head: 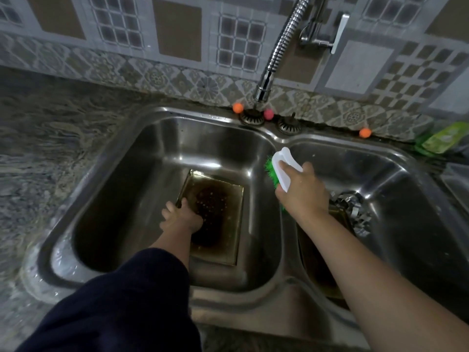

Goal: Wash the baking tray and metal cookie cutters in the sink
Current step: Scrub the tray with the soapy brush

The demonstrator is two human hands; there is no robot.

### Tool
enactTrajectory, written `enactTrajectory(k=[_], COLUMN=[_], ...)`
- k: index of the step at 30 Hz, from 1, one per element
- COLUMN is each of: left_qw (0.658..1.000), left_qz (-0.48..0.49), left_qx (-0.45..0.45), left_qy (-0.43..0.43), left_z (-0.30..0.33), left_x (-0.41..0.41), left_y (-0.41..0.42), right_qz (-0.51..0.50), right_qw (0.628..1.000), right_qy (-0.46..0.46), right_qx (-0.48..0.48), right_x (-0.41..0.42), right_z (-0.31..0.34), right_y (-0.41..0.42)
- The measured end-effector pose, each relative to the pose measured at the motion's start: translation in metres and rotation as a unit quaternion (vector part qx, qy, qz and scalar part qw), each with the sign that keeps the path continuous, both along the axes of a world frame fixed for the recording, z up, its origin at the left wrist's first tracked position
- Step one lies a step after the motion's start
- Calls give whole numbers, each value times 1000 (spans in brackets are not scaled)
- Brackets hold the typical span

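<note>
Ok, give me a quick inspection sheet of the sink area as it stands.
Surface: steel double sink set in a stone counter.
Job's things: stained tray flat in the left basin; cutters piled in the right basin, on a second tray.
Clutter: green packet at the right; three small balls on the back ledge.
Hands: left hand grips the tray's edge; right hand holds a brush.
Cables: nothing seen.
Surroundings: tap over the left basin; tiled wall.
</note>
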State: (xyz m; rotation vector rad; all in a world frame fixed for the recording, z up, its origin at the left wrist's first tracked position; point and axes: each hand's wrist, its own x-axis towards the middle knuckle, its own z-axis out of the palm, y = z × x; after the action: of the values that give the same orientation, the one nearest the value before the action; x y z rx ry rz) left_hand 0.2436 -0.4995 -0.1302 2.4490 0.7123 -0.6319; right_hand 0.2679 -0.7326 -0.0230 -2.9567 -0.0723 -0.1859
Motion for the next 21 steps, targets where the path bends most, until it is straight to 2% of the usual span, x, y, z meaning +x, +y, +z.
enactTrajectory(k=[3,7,11,16,19,21], left_qw=[1000,996,980,940,924,934], left_qz=[-13,-57,-124,-154,-182,-181], left_qx=[21,53,63,98,63,22], left_qy=[0,-41,-139,-287,-331,-306], left_z=[9,29,64,100,103,95], left_x=[-1,6,19,30,30,27], left_y=[-5,-27,-71,-153,-203,-232], right_qz=[4,15,11,6,-20,-28], right_qw=[1000,1000,995,992,987,986], right_qy=[3,14,56,74,95,108], right_qx=[2,24,81,106,128,125], right_x=[0,-2,-5,-15,-18,-20], right_z=[0,3,9,8,0,-7], right_y=[-1,-7,-27,-74,-114,-142])
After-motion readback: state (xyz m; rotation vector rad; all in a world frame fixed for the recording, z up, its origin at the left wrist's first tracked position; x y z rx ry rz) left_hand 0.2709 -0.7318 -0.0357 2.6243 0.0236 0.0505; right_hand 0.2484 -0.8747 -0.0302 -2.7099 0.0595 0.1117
